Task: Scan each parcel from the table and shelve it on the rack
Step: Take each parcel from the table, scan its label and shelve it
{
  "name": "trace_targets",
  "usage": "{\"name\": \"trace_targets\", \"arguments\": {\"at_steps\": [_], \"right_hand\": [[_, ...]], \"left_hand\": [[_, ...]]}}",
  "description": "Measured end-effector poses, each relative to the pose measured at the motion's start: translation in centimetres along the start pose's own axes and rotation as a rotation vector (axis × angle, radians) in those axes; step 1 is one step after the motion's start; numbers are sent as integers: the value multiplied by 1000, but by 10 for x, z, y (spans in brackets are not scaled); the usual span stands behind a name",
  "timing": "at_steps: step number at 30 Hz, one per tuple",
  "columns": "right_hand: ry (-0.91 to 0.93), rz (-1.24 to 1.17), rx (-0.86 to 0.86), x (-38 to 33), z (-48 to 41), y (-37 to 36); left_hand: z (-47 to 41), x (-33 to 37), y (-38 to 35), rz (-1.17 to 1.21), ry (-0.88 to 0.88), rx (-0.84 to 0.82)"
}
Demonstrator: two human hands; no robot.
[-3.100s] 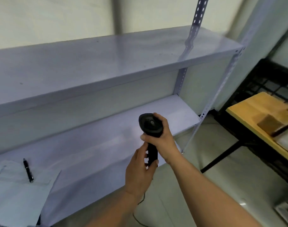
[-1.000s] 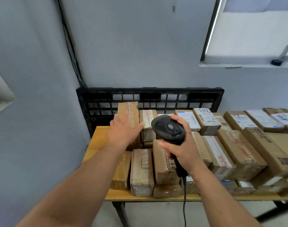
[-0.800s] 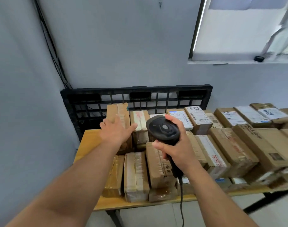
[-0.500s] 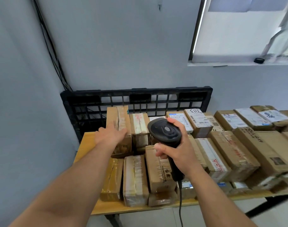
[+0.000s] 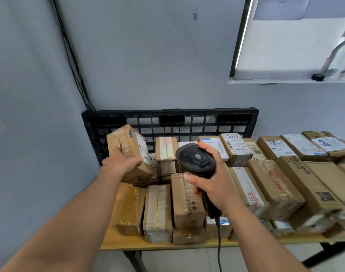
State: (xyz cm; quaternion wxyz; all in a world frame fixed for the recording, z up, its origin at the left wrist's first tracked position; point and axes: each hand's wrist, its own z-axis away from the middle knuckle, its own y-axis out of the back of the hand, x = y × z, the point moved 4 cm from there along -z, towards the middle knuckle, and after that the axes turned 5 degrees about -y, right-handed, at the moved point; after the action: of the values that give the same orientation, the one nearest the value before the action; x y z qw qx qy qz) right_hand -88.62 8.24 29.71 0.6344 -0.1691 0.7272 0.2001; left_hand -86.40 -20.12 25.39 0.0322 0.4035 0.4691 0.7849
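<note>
My left hand (image 5: 122, 165) grips a taped brown cardboard parcel (image 5: 129, 152) at the back left of the wooden table (image 5: 128, 242). The parcel is tilted up off the pile, with a white label on its right face. My right hand (image 5: 211, 184) holds a black corded barcode scanner (image 5: 195, 160) by its handle, its head up, just right of that parcel. Several more cardboard parcels (image 5: 187, 201) cover the table in rows, some stacked. The rack is out of view.
A black plastic pallet (image 5: 169, 122) leans upright against the grey wall behind the table. Black cables (image 5: 73, 61) run down the wall corner at left. A window ledge (image 5: 285, 81) sits at upper right. The scanner cord (image 5: 218, 244) hangs past the table's front edge.
I turned from the rack to the parcel table. My left hand reached to the back-left parcel, gripped it and tipped it up off the pile. The scanner stayed in my right hand.
</note>
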Motion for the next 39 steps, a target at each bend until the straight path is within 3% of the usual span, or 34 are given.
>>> {"name": "trace_targets", "arguments": {"at_steps": [4,10,25,39], "right_hand": [[21,26,-54,0,5,-7],[34,31,-158,-3,21,-18],[101,-131,-407,-18,78,-29],[95,-195,-528,-19,116,-28]], "left_hand": [[-6,-43,-1,295,-25,7],[78,-45,16,609,-161,-9],[189,-80,42,703,-291,231],[239,-112,37,697,-278,302]]}}
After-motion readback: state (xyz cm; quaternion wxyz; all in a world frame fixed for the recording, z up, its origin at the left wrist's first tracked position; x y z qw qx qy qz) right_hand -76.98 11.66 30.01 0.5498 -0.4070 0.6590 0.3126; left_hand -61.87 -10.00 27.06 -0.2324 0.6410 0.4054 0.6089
